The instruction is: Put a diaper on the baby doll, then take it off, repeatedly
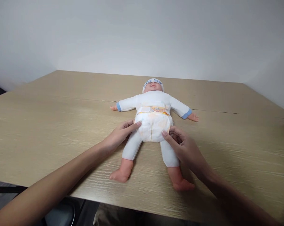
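The diaper (151, 127) was wrapped around the hips of the doll (153, 96), in the middle stretch of the table (62, 125) between its left and right edges. It looked nearly done: the front was drawn up over the belly and the printed band (157, 109) lay across it, seemingly fastened; what was left, as far as could be judged, was to settle the leg edges. How it sat underneath could not be told. Its waist faced the table's far edge and its crotch the near edge, its long axis in line with the doll's, running from far to near. At one leg edge the left hand (120, 134) held the diaper lightly, thumb on the front and fingers at the side; at the other, the right hand (187, 146) pinched it likewise, fingers curled. The doll lay on its back, arms spread toward the side edges, cap (153, 83) toward the far edge, feet (124, 171) turned outward near the near edge. Beyond the far edge stood a pale wall (142, 37).
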`<state>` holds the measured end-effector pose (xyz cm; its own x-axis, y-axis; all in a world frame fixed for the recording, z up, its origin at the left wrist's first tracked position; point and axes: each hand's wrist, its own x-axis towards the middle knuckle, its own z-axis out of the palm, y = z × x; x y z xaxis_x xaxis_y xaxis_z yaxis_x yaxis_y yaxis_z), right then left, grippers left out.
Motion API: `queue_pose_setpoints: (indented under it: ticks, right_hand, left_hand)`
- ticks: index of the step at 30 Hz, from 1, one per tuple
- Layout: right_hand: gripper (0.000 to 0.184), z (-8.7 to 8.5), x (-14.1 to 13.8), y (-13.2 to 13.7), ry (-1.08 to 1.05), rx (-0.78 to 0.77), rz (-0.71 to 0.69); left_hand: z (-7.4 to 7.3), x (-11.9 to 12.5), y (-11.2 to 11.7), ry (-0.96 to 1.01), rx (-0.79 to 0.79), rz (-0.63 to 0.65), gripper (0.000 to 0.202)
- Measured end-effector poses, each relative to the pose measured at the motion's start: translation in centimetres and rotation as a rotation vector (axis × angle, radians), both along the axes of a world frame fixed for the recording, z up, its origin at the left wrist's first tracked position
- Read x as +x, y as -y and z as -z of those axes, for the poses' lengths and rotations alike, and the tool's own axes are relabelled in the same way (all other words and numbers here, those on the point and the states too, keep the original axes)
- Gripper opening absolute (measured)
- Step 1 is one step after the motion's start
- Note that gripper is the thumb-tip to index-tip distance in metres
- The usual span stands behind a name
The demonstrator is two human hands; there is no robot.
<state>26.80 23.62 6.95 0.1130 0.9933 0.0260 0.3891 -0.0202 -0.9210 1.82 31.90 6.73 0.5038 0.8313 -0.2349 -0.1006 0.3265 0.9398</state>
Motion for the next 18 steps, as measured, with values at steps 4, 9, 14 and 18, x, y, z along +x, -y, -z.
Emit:
queue_pose_setpoints:
  ticks: [4,9,14,18]
  right_hand:
    - [0.044,-0.42,0.06,0.26,0.051,-0.014,-0.004]
    - [0.038,-0.92,-0.36,0.16,0.216,0.01,-0.035]
    - [0.042,-0.43,-0.82,-0.33,0.268,0.115,-0.045]
    - [0.034,-0.11,-0.65,-0.59,0.126,0.069,-0.069]
  left_hand:
    - [0.11,-0.16,-0.02,-0.038,0.068,0.041,0.044]
    - [0.47,-0.13,0.35,-0.179,0.365,0.089,0.048]
    - [0.6,0.18,0.41,-0.223,0.379,0.088,0.039]
    - [0.33,0.23,0.23,-0.093,0.193,0.135,0.04]
